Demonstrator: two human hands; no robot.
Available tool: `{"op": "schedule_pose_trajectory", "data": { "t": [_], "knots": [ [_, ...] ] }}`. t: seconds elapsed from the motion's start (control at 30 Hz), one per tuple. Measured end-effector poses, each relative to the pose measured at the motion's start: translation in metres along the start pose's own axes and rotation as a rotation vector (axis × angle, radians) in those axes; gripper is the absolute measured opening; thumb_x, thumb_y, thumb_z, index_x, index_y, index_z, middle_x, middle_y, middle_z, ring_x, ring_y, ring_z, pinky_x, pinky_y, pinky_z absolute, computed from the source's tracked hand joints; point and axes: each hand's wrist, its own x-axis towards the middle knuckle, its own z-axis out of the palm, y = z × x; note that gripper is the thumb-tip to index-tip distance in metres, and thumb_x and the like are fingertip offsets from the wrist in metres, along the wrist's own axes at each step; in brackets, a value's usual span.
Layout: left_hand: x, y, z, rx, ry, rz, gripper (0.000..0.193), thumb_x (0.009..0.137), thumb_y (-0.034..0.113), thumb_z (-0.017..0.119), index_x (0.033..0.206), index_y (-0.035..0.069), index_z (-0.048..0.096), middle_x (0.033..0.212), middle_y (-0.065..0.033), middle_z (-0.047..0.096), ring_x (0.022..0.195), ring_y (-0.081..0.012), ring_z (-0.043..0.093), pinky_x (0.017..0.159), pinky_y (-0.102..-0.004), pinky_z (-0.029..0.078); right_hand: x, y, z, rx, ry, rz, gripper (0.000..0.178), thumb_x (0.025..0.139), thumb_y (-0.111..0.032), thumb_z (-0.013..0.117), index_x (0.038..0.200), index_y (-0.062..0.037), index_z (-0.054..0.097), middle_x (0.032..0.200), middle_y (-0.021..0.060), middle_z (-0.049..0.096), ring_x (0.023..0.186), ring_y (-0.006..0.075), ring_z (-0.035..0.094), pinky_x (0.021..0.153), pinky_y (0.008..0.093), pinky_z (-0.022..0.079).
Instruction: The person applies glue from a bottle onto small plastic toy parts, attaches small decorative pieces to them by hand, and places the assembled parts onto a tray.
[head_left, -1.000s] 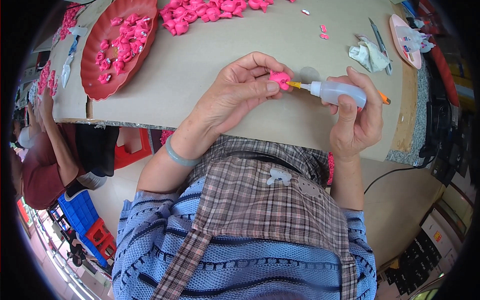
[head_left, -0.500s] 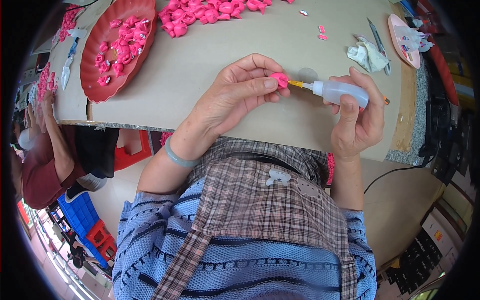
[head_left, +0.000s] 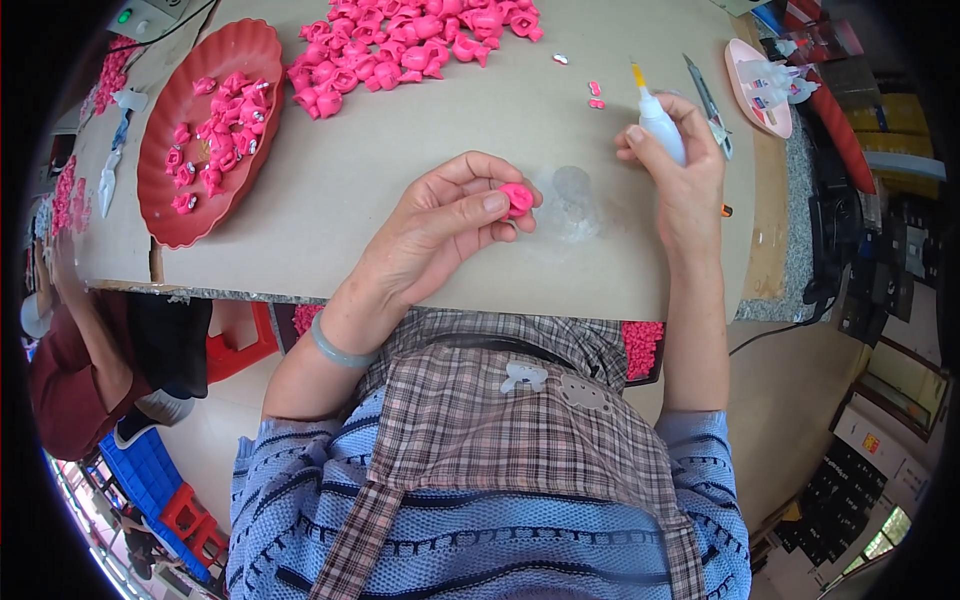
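Note:
Between the thumb and fingers of my left hand (head_left: 440,218) is a small pink moulded piece (head_left: 515,200), its hollow side partly showing. My right hand (head_left: 683,165) is wrapped around a white squeeze bottle (head_left: 660,130) with a yellow needle tip. The bottle leans with its tip pointing up and away, well apart from the pink piece. Just beyond the bottle, two small pink-and-white parts (head_left: 596,96) lie on the table, with another small part (head_left: 560,60) farther off. A greyish round patch (head_left: 572,182) marks the tabletop between my hands.
A red scalloped tray (head_left: 160,190) at the left holds several pink pieces. A heap of pink pieces (head_left: 400,45) lies at the far side. Tweezers (head_left: 706,92) and a pale pink dish (head_left: 775,112) with small bottles are at the right. Another person's arm (head_left: 90,320) shows at the far left.
The bottle's tip has left the pink piece. My right hand has moved away and tipped the bottle upward. My left hand still holds the piece; the whole view has shifted slightly.

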Motion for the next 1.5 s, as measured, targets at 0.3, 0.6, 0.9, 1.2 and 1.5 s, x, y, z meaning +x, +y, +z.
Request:
{"op": "schedule_pose_trajectory", "data": {
  "t": [0.3, 0.6, 0.9, 1.2, 1.5],
  "knots": [
    [0.000, 0.001, 0.000, -0.017, -0.031, -0.005, 0.021, 0.090, 0.010, 0.058, 0.108, 0.000, 0.055, 0.107, -0.0155, 0.060, 0.088, -0.0164, 0.061, 0.078, -0.0253, 0.051, 0.030, 0.008, 0.014, -0.946, -0.036, -0.342, 0.015, 0.079, -0.005, 0.066, 0.093, -0.0018, 0.065, 0.084, 0.0096, 0.057, 0.077, 0.0255, 0.060, 0.070, 0.0377, 0.048],
    [-0.002, 0.001, 0.000, 0.010, -0.023, -0.007, 0.022, 0.090, 0.010, 0.058, 0.109, -0.001, 0.056, 0.105, -0.0138, 0.060, 0.086, -0.0135, 0.060, 0.077, -0.0240, 0.052, 0.019, 0.002, 0.012, -0.716, -0.132, -0.214, 0.010, 0.082, -0.006, 0.063, 0.091, -0.0012, 0.065, 0.081, 0.0079, 0.060, 0.070, 0.0190, 0.060, 0.062, 0.0308, 0.047],
    [-0.001, 0.002, 0.006, 0.038, 0.012, -0.025, 0.021, 0.091, 0.009, 0.058, 0.109, -0.001, 0.058, 0.096, -0.0085, 0.063, 0.081, -0.0122, 0.060, 0.074, -0.0237, 0.050, -0.030, -0.005, 0.022, 0.218, -0.268, 0.301, 0.012, 0.087, -0.006, 0.059, 0.097, 0.0003, 0.062, 0.079, 0.0069, 0.063, 0.062, 0.0099, 0.058, 0.054, 0.0214, 0.044],
    [0.000, 0.000, 0.009, 0.080, 0.024, -0.024, 0.021, 0.090, 0.010, 0.059, 0.109, -0.001, 0.059, 0.094, -0.0077, 0.064, 0.081, -0.0136, 0.062, 0.074, -0.0243, 0.050, -0.045, 0.004, 0.023, 0.428, -0.259, 0.424, 0.015, 0.087, -0.005, 0.060, 0.099, 0.0037, 0.061, 0.084, 0.0105, 0.065, 0.069, 0.0143, 0.063, 0.059, 0.0248, 0.050],
    [0.001, -0.001, 0.007, 0.075, 0.011, -0.028, 0.022, 0.090, 0.009, 0.059, 0.108, -0.002, 0.059, 0.093, -0.0085, 0.064, 0.081, -0.0130, 0.062, 0.076, -0.0248, 0.051, -0.054, -0.004, 0.024, 0.298, -0.307, 0.266, 0.020, 0.085, -0.001, 0.063, 0.104, 0.0053, 0.061, 0.084, 0.0108, 0.065, 0.072, 0.0148, 0.065, 0.066, 0.0250, 0.055]
  ]
}}
